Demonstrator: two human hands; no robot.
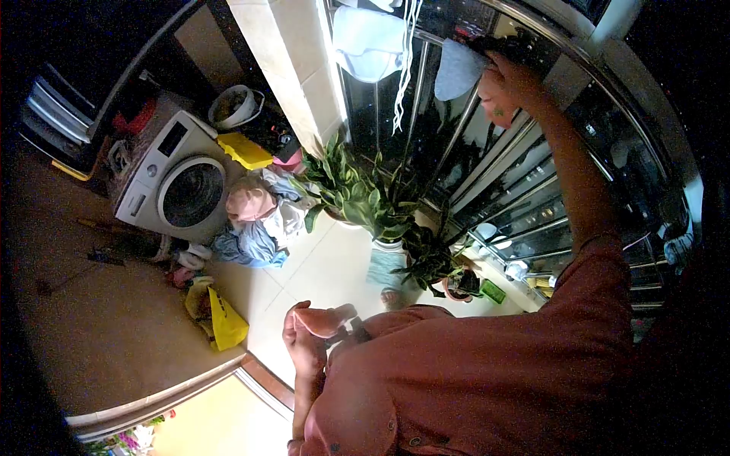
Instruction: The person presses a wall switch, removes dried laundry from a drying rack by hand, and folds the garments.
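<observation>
At the lower middle, my left hand (pixel 304 351) is closed around a small pink cloth item (pixel 322 322), sock-like in shape. My right hand (pixel 508 82) is raised to the metal railing at the upper right, its fingers bent round a pinkish cloth item (pixel 497 110) with a small green mark. Just beside these fingers hangs a grey-blue cloth (pixel 458 71). Farther left along the rail hang a white cloth item (pixel 369 44) and white strings (pixel 407 68).
A washing machine (pixel 175 178) stands at the left, with piled clothes (pixel 255 224) beside it. Potted plants (pixel 372 197) line the railing's foot. A yellow bag (pixel 226 323) lies near the doorway; a white bucket (pixel 234 106) is behind the machine.
</observation>
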